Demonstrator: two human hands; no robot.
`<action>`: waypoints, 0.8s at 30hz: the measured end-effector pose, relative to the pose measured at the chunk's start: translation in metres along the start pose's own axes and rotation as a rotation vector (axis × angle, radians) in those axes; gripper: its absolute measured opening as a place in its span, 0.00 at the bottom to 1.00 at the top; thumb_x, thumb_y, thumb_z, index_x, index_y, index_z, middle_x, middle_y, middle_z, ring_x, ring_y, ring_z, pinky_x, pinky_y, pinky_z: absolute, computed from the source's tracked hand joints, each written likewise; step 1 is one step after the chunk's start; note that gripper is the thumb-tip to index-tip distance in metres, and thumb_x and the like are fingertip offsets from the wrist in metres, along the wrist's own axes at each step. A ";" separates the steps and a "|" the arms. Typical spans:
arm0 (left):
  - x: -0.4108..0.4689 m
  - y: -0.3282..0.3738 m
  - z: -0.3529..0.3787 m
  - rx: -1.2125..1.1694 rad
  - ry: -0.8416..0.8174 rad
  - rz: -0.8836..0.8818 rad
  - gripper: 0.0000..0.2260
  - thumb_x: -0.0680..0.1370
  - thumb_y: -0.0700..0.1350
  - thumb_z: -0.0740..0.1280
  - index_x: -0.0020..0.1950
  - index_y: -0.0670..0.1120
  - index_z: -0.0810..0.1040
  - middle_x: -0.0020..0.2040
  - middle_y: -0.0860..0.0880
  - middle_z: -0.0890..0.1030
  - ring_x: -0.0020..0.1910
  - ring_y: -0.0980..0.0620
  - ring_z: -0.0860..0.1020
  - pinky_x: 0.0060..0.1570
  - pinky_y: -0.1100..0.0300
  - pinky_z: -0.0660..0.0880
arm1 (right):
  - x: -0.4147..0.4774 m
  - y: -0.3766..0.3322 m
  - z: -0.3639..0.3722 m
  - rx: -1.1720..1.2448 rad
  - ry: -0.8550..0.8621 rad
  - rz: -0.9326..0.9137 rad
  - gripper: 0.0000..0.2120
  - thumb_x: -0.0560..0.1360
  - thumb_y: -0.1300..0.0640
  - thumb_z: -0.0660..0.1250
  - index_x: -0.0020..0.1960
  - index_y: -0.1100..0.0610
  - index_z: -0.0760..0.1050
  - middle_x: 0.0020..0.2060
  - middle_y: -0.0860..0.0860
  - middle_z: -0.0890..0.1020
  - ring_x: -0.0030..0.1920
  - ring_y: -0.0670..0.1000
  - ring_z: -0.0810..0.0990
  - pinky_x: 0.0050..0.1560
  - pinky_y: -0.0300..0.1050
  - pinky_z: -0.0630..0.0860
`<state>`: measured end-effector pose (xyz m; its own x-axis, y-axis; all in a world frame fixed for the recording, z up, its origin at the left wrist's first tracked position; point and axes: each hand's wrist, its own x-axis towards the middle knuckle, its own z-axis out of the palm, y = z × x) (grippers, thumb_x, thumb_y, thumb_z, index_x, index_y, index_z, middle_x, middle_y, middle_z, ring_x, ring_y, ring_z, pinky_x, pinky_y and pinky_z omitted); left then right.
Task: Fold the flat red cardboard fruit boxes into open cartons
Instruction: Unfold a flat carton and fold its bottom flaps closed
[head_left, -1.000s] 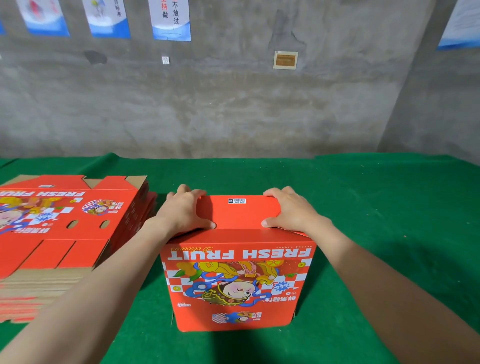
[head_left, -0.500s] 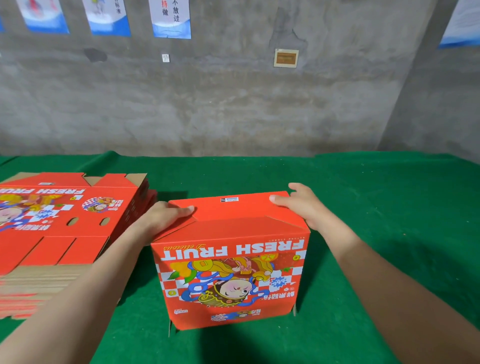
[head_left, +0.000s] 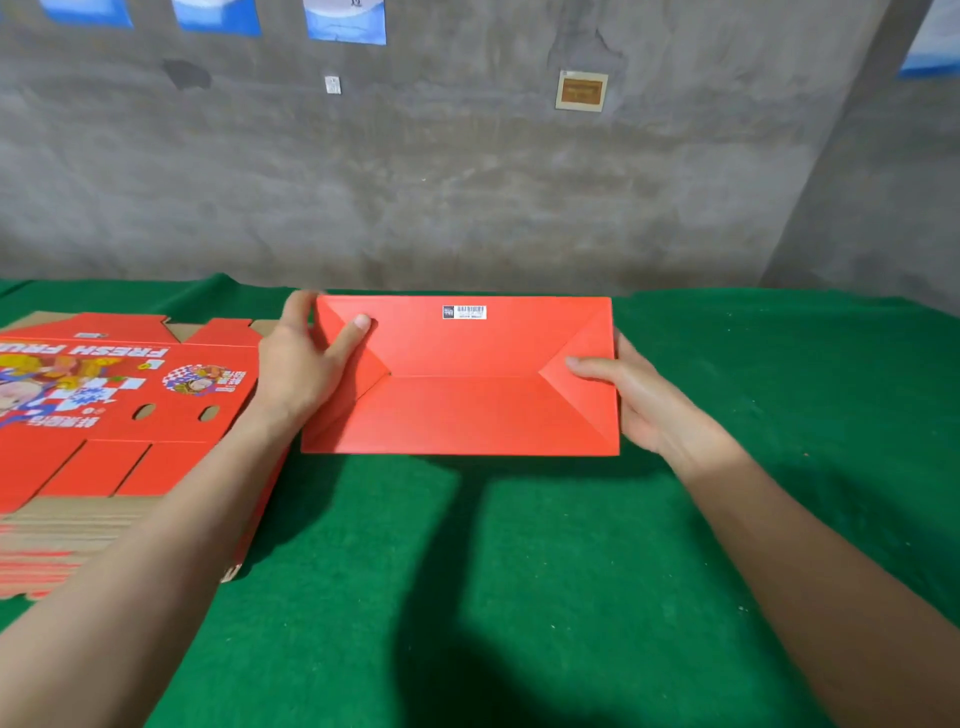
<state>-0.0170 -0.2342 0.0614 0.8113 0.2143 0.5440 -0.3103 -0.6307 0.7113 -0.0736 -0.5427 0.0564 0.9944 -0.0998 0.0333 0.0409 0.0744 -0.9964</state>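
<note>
A red cardboard fruit box (head_left: 462, 395) is held up above the green table, its folded plain red bottom with a barcode label turned toward me. My left hand (head_left: 306, 364) grips its left end, thumb on the bottom panel and fingers round the edge. My right hand (head_left: 631, 397) holds the right end, thumb lying on the triangular flap, the fingers hidden behind the box. A stack of flat red printed boxes (head_left: 109, 415) lies on the table at the left.
The green cloth table (head_left: 519, 571) stretches in front of me and to the right. A grey concrete wall (head_left: 467, 182) with posters and a small plaque rises right behind the table's far edge.
The box stood on the table with its printed side facing me; now it is lifted and tipped back, so its folded bottom faces me. Both hands shifted from the top to the ends.
</note>
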 end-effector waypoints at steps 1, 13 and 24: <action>-0.002 -0.002 -0.001 -0.023 0.021 0.033 0.21 0.75 0.54 0.69 0.63 0.44 0.72 0.44 0.45 0.79 0.42 0.46 0.75 0.42 0.61 0.64 | -0.001 0.002 -0.002 -0.004 -0.040 0.025 0.31 0.72 0.66 0.69 0.71 0.49 0.64 0.58 0.52 0.81 0.58 0.55 0.80 0.61 0.56 0.75; -0.007 -0.049 0.028 -0.212 -0.351 -0.349 0.26 0.77 0.47 0.69 0.71 0.38 0.66 0.67 0.40 0.73 0.64 0.43 0.73 0.64 0.51 0.70 | -0.013 0.058 0.016 -0.641 0.046 -0.398 0.34 0.64 0.62 0.77 0.60 0.39 0.65 0.68 0.48 0.70 0.66 0.45 0.73 0.66 0.44 0.69; -0.069 -0.032 0.100 -0.187 -0.780 -0.370 0.27 0.80 0.56 0.59 0.77 0.51 0.56 0.76 0.47 0.56 0.70 0.46 0.64 0.67 0.54 0.63 | -0.036 0.179 0.021 -0.982 -0.088 -0.363 0.30 0.71 0.51 0.72 0.69 0.44 0.63 0.75 0.45 0.30 0.78 0.49 0.45 0.73 0.48 0.60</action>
<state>-0.0138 -0.3034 -0.0429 0.9616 -0.2326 -0.1457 0.0184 -0.4751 0.8797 -0.0999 -0.5049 -0.1219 0.9434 0.1204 0.3091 0.2804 -0.7871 -0.5494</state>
